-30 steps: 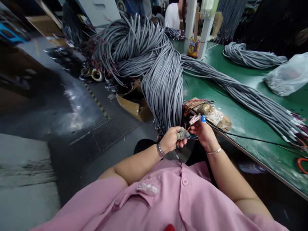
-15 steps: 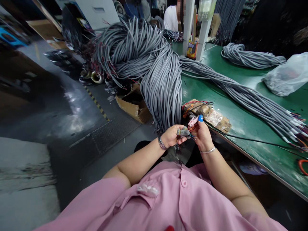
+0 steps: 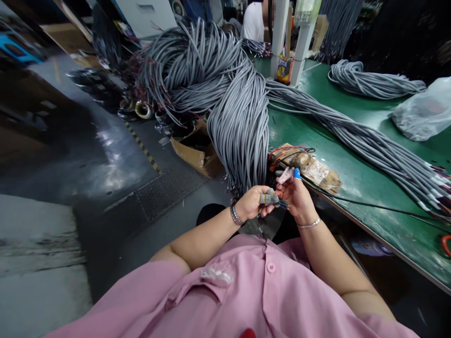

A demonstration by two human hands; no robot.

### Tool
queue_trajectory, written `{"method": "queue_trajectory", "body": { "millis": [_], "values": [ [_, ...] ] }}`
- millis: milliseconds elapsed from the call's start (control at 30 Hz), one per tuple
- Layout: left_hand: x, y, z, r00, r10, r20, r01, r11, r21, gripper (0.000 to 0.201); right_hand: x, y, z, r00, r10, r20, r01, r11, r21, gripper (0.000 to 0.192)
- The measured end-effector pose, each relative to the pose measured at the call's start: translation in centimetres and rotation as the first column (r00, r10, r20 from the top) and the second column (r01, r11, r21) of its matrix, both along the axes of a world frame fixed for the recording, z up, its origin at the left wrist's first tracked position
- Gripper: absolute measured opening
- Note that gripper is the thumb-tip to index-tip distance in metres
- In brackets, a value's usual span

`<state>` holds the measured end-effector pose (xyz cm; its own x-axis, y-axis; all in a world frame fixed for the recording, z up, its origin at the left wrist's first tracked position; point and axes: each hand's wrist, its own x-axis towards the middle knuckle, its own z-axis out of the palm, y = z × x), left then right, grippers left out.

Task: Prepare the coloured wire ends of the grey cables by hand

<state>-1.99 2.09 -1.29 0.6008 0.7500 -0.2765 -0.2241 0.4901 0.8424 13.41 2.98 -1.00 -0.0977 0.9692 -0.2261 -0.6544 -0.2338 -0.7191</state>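
Note:
Thin coloured wires (image 3: 283, 203), orange and teal, fan out between my two hands. My left hand (image 3: 254, 203), with grey covers on its fingertips, is closed in a pinch on them. On the other side, my right hand (image 3: 299, 196) is curled around the wires, its thumb wearing a blue cover (image 3: 296, 173). A pinkish-white wrapping (image 3: 285, 175) sits at the forefinger beside that thumb. Where the wires lead below my hands is hidden. Just behind, a thick bundle of grey cables (image 3: 243, 141) hangs over the table edge.
A taped wooden block (image 3: 326, 179) lies at the near edge of the green table (image 3: 373, 197). More grey cables (image 3: 366, 141) stretch across it, with a clear plastic bag (image 3: 424, 112) at right. An open cardboard box (image 3: 197, 157) stands on the floor. Another person (image 3: 254, 22) is behind.
The view has shifted slightly. Both hands stay together at the wires, and the pinkish-white wrapping by my right thumb has tilted a little.

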Motion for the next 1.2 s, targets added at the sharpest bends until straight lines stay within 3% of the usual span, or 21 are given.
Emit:
{"method": "queue_trajectory", "body": {
  "millis": [100, 233, 500, 733, 933, 1200],
  "values": [
    [-0.1, -0.5, 0.4, 0.998, 0.070, -0.004, -0.070, 0.997, 0.017, 0.032, 0.0, -0.1, 0.2, 0.999, -0.039, 0.030, 0.039, 0.999, 0.016, 0.034],
    [0.0, -0.4, 0.6, 0.989, 0.146, 0.039, -0.147, 0.989, 0.033, 0.034, 0.0, 0.0, -0.1, 0.998, -0.054, 0.035, 0.054, 0.999, 0.001, 0.038],
    [0.8, 0.2, 0.4, 0.977, 0.194, 0.088, -0.195, 0.981, 0.001, 0.028, -0.2, 0.5, 0.1, 0.996, -0.080, -0.042, 0.079, 0.997, -0.004, 0.034],
    [0.6, 0.0, 0.6, 0.980, 0.187, 0.063, -0.188, 0.982, 0.006, 0.029, 0.2, 0.4, 0.1, 0.981, -0.130, 0.142, 0.134, 0.991, -0.017, 0.037],
    [0.7, 0.0, 0.6, 0.980, 0.196, 0.035, -0.195, 0.980, -0.021, 0.032, 0.3, 0.4, -0.6, 0.998, -0.064, -0.020, 0.063, 0.998, -0.016, 0.030],
    [0.8, 0.1, -0.1, 0.981, 0.185, 0.055, -0.184, 0.982, -0.031, 0.029, 0.0, 0.6, -1.0, 0.994, -0.072, -0.079, 0.071, 0.997, -0.020, 0.027]
  ]
}}
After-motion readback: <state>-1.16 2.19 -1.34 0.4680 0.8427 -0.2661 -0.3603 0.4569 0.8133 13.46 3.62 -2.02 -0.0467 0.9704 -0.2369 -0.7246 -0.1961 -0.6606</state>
